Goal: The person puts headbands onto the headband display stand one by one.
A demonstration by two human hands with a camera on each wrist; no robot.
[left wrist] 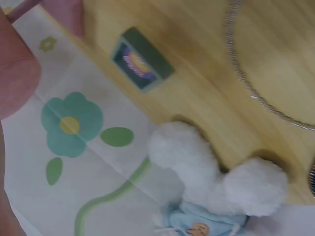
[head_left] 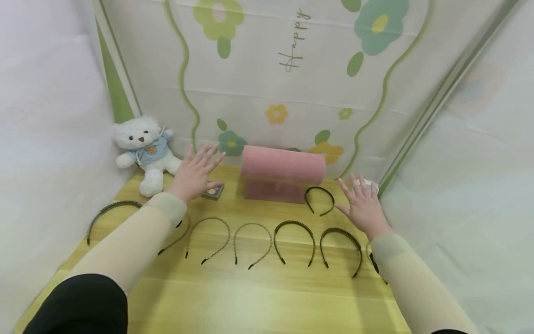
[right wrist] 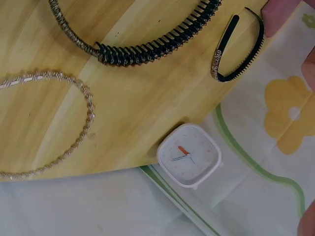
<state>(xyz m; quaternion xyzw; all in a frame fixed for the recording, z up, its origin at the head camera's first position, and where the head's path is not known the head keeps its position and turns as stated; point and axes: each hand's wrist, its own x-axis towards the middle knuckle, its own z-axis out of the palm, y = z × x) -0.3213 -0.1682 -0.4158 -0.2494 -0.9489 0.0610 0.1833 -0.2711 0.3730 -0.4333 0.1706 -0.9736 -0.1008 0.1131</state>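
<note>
Flanking the pink stand [head_left: 283, 165], left hand [head_left: 195, 175] and right hand [head_left: 364, 208] (both empty) splay their fingers.

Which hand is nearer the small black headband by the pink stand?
Right. In the head view, the right hand is just right of the small black headband; the left hand is farther away, past the opposite end of the pink stand, near the teddy bear.

Pink stand [head_left: 283, 164], white clock [right wrist: 189, 156], flowered backdrop [head_left: 250, 69], seemingly black headband [right wrist: 228, 34]
</note>
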